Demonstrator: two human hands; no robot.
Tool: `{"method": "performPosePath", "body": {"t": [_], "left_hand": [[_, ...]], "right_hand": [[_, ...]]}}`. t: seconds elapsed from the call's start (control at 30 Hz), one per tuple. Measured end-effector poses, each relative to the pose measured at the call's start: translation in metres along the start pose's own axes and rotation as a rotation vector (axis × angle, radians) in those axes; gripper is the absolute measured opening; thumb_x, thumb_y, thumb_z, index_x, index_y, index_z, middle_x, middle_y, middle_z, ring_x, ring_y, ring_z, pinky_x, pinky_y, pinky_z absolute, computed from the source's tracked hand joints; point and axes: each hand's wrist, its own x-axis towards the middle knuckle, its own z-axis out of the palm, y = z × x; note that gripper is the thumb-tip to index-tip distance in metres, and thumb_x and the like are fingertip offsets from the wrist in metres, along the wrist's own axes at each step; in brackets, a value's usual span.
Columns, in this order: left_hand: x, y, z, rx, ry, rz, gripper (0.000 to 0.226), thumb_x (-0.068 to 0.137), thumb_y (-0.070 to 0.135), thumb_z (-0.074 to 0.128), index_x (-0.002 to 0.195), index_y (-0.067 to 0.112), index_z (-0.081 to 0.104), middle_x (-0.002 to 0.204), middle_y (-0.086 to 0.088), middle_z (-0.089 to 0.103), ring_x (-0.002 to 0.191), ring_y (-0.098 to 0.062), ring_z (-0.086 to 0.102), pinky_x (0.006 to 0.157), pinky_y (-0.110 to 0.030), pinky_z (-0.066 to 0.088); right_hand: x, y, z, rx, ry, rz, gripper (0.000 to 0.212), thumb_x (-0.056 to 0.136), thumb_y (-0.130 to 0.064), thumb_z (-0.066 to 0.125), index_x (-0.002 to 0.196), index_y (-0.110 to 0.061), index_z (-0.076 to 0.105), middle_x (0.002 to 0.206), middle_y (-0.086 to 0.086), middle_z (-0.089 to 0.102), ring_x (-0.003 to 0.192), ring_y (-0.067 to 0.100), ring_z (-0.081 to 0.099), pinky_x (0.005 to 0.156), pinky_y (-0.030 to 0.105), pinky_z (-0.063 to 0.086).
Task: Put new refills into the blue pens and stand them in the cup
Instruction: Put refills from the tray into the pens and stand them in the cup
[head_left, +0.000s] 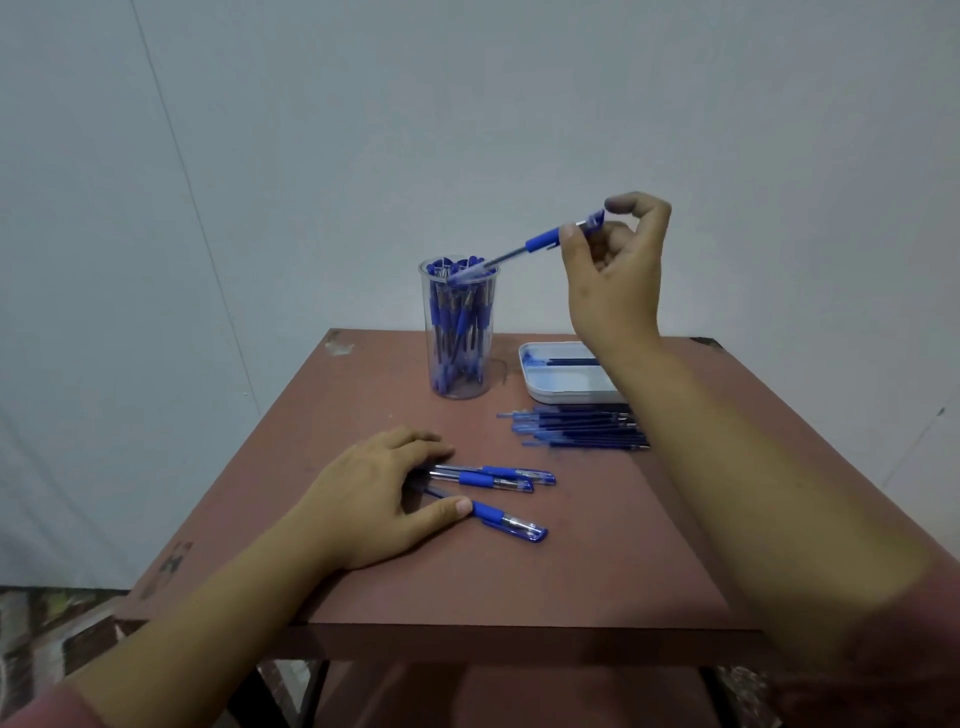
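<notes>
A clear cup (460, 382) at the back of the table holds several blue pens upright. My right hand (615, 275) is raised above and right of it, pinching a blue pen (540, 242) by its upper end; the pen slants down-left with its far end at the cup's rim. My left hand (376, 491) lies on the table over the ends of three blue pens (498, 478), thumb and fingers touching the nearest one (506, 521). A pile of blue refills (576, 428) lies to the right.
A white shallow tray (550, 384) stands right of the cup, behind the refills, with a dark refill in it. My right forearm crosses over the tray and refill pile. The small reddish-brown table (519, 577) stands against a pale wall.
</notes>
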Motion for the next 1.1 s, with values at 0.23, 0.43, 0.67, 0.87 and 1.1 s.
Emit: {"method": "performPosePath", "body": {"t": [0.23,0.43,0.67,0.87,1.1], "left_hand": [[0.000,0.000,0.000,-0.011,-0.005,-0.012,0.079,0.075,0.085,0.035,0.136,0.037,0.050,0.140,0.020,0.046,0.125,0.002,0.043,0.105,-0.022,0.037],[0.000,-0.001,0.000,-0.017,-0.004,-0.012,0.079,0.075,0.084,0.037,0.137,0.036,0.050,0.140,0.020,0.046,0.126,0.002,0.042,0.105,-0.020,0.035],[0.001,-0.002,0.001,-0.016,0.001,-0.012,0.081,0.074,0.086,0.035,0.137,0.037,0.050,0.139,0.020,0.047,0.125,0.003,0.042,0.106,-0.023,0.037],[0.001,-0.003,0.001,-0.027,0.010,-0.005,0.081,0.074,0.087,0.034,0.136,0.037,0.051,0.137,0.021,0.048,0.124,0.003,0.043,0.105,-0.024,0.038],[0.003,-0.003,0.000,-0.030,0.016,0.000,0.080,0.073,0.086,0.036,0.134,0.037,0.053,0.135,0.021,0.049,0.123,0.004,0.044,0.103,-0.022,0.038]], "right_hand": [[0.025,0.011,0.030,-0.125,-0.038,-0.071,0.025,0.092,-0.009,0.060,0.106,-0.020,0.042,0.085,-0.002,0.063,0.068,0.000,0.056,0.069,0.013,0.047],[0.031,0.013,0.054,-0.274,-0.242,-0.072,0.022,0.093,-0.009,0.058,0.114,-0.013,0.049,0.083,0.003,0.063,0.063,0.005,0.053,0.059,0.009,0.043],[0.035,0.027,0.066,-0.585,-0.548,-0.153,0.013,0.094,-0.032,0.056,0.095,-0.023,0.065,0.084,-0.010,0.064,0.093,0.019,0.056,0.090,0.043,0.047],[0.016,0.045,0.060,-0.632,-0.537,-0.232,0.029,0.092,-0.046,0.059,0.094,-0.022,0.074,0.096,-0.004,0.061,0.101,0.021,0.047,0.091,0.043,0.041],[0.002,0.039,0.046,-0.633,-0.456,-0.389,0.040,0.088,-0.049,0.059,0.116,-0.022,0.066,0.110,-0.003,0.061,0.108,0.023,0.045,0.091,0.034,0.034]]}}
